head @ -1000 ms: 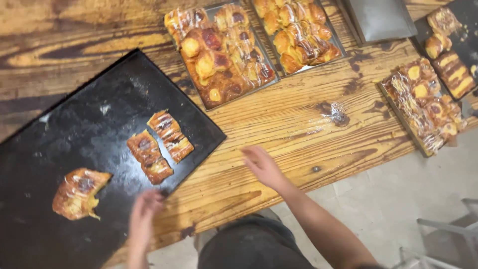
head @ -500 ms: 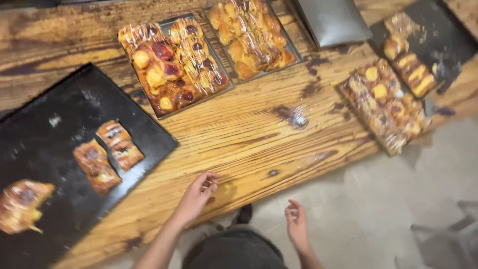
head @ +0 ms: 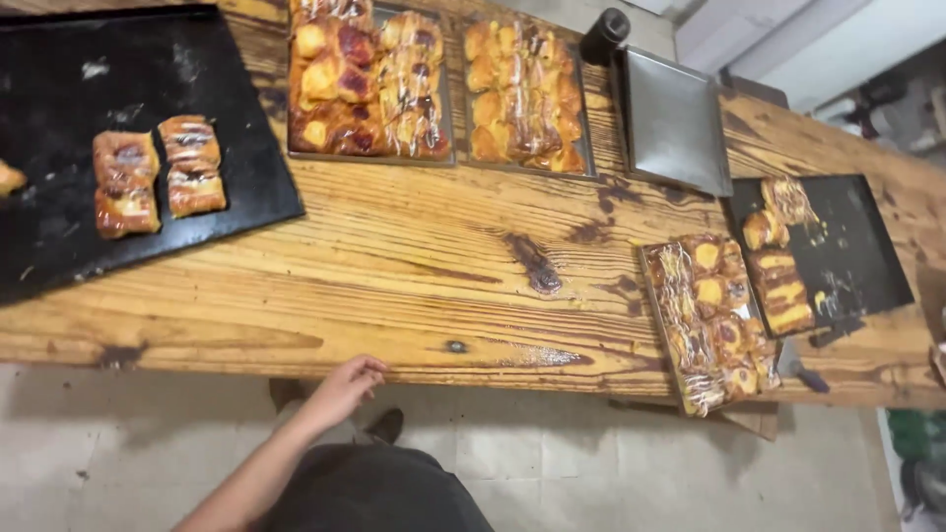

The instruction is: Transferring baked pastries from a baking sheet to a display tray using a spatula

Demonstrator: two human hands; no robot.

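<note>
My left hand (head: 345, 387) reaches up from the lower left and rests at the front edge of the long wooden table (head: 434, 286). Its fingers are loosely curled and hold nothing. My right hand is out of view. The nearest things are a large black tray (head: 227, 89) at the left, carrying two glazed pastries (head: 158, 175), and a plastic-wrapped tray of pastries (head: 711, 320) that overhangs the front edge at the right.
Two wrapped trays of pastries (head: 370, 84) (head: 527, 94) sit at the back, with an empty metal tray (head: 675, 123) and a dark cylinder (head: 603, 34) beside them. A smaller black tray (head: 852, 246) at the right holds a few pastries. Tiled floor lies below the table.
The view has swung right and pulled back along the table. My right hand has dropped out of sight. My left hand stays at the table's front edge.
</note>
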